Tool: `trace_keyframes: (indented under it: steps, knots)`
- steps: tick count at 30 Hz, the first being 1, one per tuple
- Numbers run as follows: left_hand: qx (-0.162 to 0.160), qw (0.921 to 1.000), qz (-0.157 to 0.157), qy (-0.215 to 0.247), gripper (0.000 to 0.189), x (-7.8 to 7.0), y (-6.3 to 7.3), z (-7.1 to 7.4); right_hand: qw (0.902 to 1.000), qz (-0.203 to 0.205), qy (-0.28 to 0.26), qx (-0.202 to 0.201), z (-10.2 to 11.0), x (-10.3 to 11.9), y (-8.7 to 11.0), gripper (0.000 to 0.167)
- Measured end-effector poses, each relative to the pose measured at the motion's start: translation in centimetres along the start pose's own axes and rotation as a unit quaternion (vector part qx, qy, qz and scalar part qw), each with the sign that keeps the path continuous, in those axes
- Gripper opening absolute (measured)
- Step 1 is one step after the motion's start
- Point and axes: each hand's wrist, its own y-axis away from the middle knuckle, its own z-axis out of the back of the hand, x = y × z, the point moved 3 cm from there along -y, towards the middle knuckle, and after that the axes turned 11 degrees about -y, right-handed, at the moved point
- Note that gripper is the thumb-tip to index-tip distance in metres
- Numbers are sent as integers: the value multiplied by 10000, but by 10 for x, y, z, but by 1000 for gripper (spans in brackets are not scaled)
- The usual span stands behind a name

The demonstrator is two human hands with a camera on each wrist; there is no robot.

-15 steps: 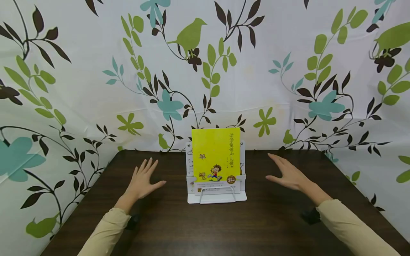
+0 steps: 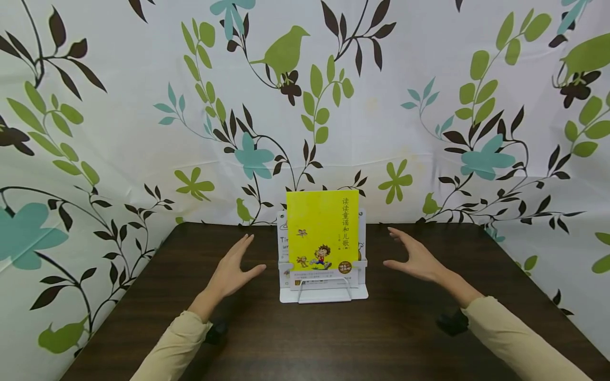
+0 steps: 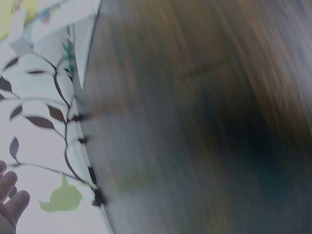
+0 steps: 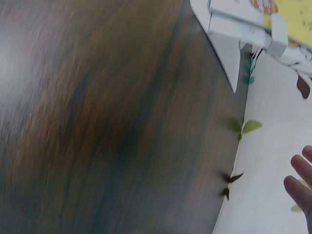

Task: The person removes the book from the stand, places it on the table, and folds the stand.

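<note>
A yellow book with a cartoon child and Chinese characters on its cover stands upright on a white book stand. Behind the book, the stand's printed back panel shows at both sides. To the left of the stand, my left hand hovers with fingers extended and thumb spread toward the book. On the other side my right hand is held in a similar way, fingers and thumb apart. Both hands hold nothing and stay apart from the book. Only fingertips appear in each wrist view.
The dark wooden table lies beneath both hands. Behind it hangs a white cloth printed with birds, leaves and flowers. A dark device sits at the right wrist, and another dark one at the left.
Both hands have moved inward toward the book, the left one farther to the right, the right one slightly to the left. The book and stand have stayed put.
</note>
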Motion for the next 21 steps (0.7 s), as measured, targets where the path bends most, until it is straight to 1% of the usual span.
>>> trace_keyframes:
  steps: [3, 6, 9, 11, 13, 16, 21]
  knots:
    - [-292, 9991, -99, 287, 78, -11, -2, -2, 9994, 95, -326, -49, -5, 7, -3, 84]
    - [-627, 9960, -216, 598, 74, -22, -3, -4, 9977, 164, -656, -108, -9, 14, -5, 81]
    - [-996, 9899, -367, 941, 69, -32, -5, -7, 9958, 190, -883, -171, -13, 21, -7, 78]
    - [-1220, 9843, -470, 1188, 67, -39, -7, -9, 9946, 205, -991, -230, -16, 24, -9, 76]
    - [-1368, 9792, -512, 1408, 65, -45, -9, -10, 9937, 236, -1063, -279, -19, 29, -10, 74]
    - [-1414, 9757, -466, 1608, 63, -53, -10, -13, 9917, 312, -1172, -419, -23, 36, -13, 69]
    - [-1349, 9739, -322, 1799, 61, -61, -12, -19, 9893, 404, -1291, -553, -31, 45, -16, 64]
